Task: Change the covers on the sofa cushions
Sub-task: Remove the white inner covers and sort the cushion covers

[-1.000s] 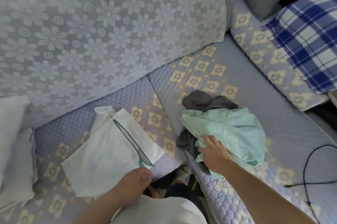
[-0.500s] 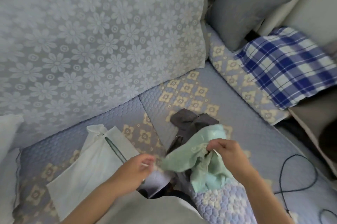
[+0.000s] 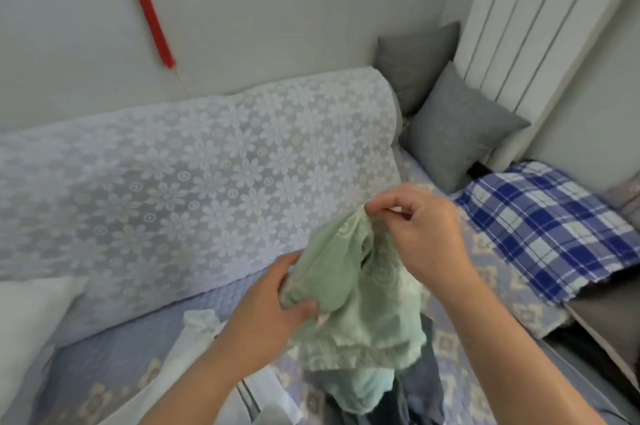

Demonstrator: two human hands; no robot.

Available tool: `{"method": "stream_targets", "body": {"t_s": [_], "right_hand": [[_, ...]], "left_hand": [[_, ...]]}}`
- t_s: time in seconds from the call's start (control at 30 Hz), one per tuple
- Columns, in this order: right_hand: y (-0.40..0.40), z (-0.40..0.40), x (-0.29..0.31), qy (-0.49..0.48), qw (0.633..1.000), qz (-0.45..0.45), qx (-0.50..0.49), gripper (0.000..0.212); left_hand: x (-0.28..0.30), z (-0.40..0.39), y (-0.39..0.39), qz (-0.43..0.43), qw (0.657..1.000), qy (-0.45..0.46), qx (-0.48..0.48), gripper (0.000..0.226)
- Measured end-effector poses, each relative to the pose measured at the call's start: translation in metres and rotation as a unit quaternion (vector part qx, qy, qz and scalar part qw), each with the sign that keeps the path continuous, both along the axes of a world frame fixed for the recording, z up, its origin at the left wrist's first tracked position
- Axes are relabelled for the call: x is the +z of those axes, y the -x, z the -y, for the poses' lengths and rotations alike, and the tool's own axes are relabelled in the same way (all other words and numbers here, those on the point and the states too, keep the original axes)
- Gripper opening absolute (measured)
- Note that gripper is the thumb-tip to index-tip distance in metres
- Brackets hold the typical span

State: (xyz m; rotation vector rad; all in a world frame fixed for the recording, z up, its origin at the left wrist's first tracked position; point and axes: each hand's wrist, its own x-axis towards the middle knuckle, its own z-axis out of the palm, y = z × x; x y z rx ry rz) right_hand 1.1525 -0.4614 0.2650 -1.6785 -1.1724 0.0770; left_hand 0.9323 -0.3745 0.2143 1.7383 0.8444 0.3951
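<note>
Green cover (image 3: 349,289), crumpled, seemingly patterned, gripped by left hand (image 3: 266,317) and right hand (image 3: 420,230).

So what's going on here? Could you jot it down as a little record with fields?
setting: sofa draped in a white floral lace throw
left hand: grips the lower part of the green cover
right hand: pinches the cover's top edge
cover state: lifted off the seat, bunched
beneath: a dark cloth on the seat
nearby: white cover, two grey cushions, blue plaid cushion
</note>
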Motion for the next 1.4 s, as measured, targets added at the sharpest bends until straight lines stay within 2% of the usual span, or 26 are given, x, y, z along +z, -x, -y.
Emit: {"method": "stream_targets", "body": {"t_s": [0.07,0.13,0.17,0.23,0.3,0.37,0.4,0.43,0.5,0.57,0.63,0.67,0.77,0.8,0.83,0.87,1.0,1.07,1.13,1.2,1.3,1.33,1.4], "right_hand": [[-0.002,-0.016,0.006,-0.024,0.989,0.147,-0.001,0.035],[-0.007,-0.026,0.015,-0.030,0.983,0.178,-0.013,0.036],[-0.009,-0.030,0.021,-0.032,0.985,0.168,-0.024,0.036],[-0.012,-0.037,0.038,-0.045,0.989,0.137,-0.045,0.032],[-0.008,-0.045,0.058,-0.077,0.989,0.121,-0.038,0.027],[-0.005,-0.053,0.074,-0.072,0.987,0.140,-0.010,0.027],[-0.004,-0.058,0.078,-0.052,0.985,0.165,0.005,0.028],[-0.006,-0.062,0.079,-0.026,0.980,0.198,0.014,0.028],[-0.013,-0.069,0.073,0.013,0.967,0.254,0.028,0.025],[-0.020,-0.076,0.061,0.050,0.959,0.270,0.071,0.018],[-0.022,-0.081,0.048,0.138,0.951,0.235,0.146,0.016],[-0.025,-0.081,0.039,0.207,0.934,0.227,0.180,0.017],[-0.042,-0.084,0.007,0.428,0.826,0.291,0.224,0.029],[-0.054,-0.084,-0.002,0.483,0.792,0.314,0.199,0.028],[-0.064,-0.085,-0.010,0.511,0.778,0.326,0.167,0.025],[-0.077,-0.086,-0.018,0.518,0.781,0.326,0.125,0.022],[-0.105,-0.084,-0.036,0.436,0.860,0.255,-0.071,0.019],[-0.106,-0.082,-0.043,0.416,0.872,0.223,-0.126,0.020],[-0.107,-0.081,-0.052,0.425,0.867,0.226,-0.125,0.021],[-0.109,-0.079,-0.057,0.434,0.858,0.242,-0.133,0.023],[-0.116,-0.071,-0.065,0.422,0.849,0.276,-0.158,0.022],[-0.116,-0.067,-0.069,0.420,0.839,0.298,-0.174,0.021],[-0.112,-0.059,-0.077,0.436,0.803,0.345,-0.213,0.024]], "left_hand": [[0.020,-0.022,0.009,-0.015,0.993,-0.080,0.083,0.050],[0.047,-0.047,0.022,-0.044,0.981,-0.157,0.110,0.035],[0.062,-0.059,0.030,-0.065,0.977,-0.181,0.089,0.023],[0.091,-0.073,0.038,-0.128,0.973,-0.189,-0.019,0.006],[0.104,-0.081,0.047,-0.196,0.963,-0.153,-0.106,0.014],[0.099,-0.094,0.053,-0.253,0.945,-0.167,-0.124,0.016],[0.093,-0.102,0.056,-0.267,0.939,-0.200,-0.083,0.007],[0.085,-0.114,0.061,-0.260,0.935,-0.242,0.001,0.012],[0.069,-0.137,0.075,-0.163,0.910,-0.308,0.223,0.019],[0.056,-0.148,0.089,-0.095,0.871,-0.348,0.334,0.018],[0.043,-0.156,0.103,-0.123,0.848,-0.373,0.356,0.016],[0.039,-0.159,0.110,-0.145,0.842,-0.381,0.354,0.015],[0.032,-0.173,0.139,-0.290,0.817,-0.403,0.293,0.019],[0.030,-0.178,0.148,-0.324,0.814,-0.401,0.268,0.023],[0.030,-0.181,0.157,-0.340,0.816,-0.393,0.254,0.027],[0.029,-0.184,0.163,-0.342,0.823,-0.378,0.250,0.029],[0.016,-0.199,0.191,-0.298,0.849,-0.322,0.295,0.039],[0.002,-0.205,0.205,-0.299,0.853,-0.294,0.312,0.036],[-0.013,-0.205,0.213,-0.334,0.844,-0.290,0.304,0.026],[-0.026,-0.204,0.220,-0.385,0.819,-0.308,0.293,0.019],[-0.035,-0.198,0.228,-0.459,0.747,-0.370,0.309,0.018],[-0.037,-0.194,0.229,-0.498,0.715,-0.379,0.313,0.018],[-0.043,-0.185,0.228,-0.547,0.696,-0.341,0.317,0.021]]}}
